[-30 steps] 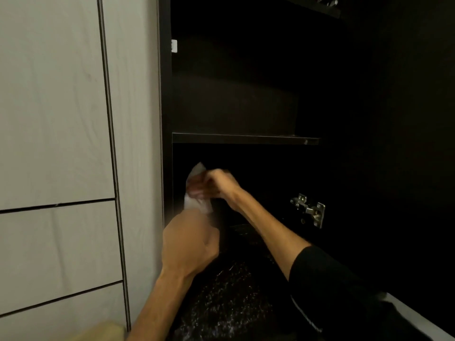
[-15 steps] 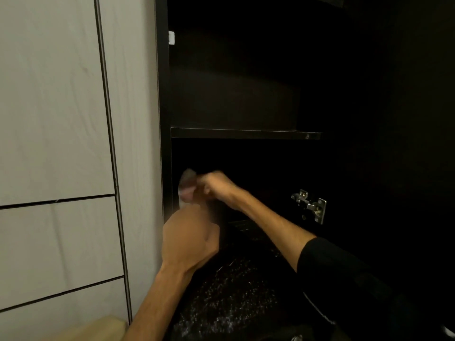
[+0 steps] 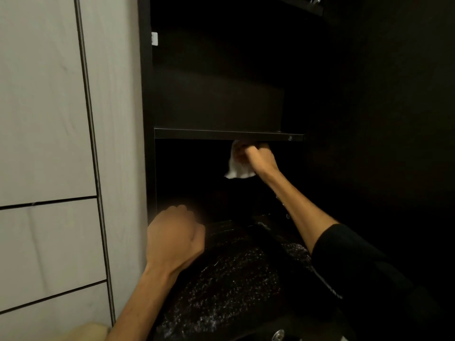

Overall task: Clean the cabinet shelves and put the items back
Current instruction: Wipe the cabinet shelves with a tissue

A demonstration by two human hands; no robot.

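Right hand (image 3: 258, 157) fingers grip a white cloth (image 3: 237, 168) under a dark cabinet shelf (image 3: 221, 134); left hand (image 3: 173, 238) fisted, holding nothing visible. No writing readable.

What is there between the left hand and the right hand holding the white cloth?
In the head view, nothing shows between the left hand and the right hand gripping the white cloth, only the dark cabinet interior, too dim to tell more.

No legible text anywhere.
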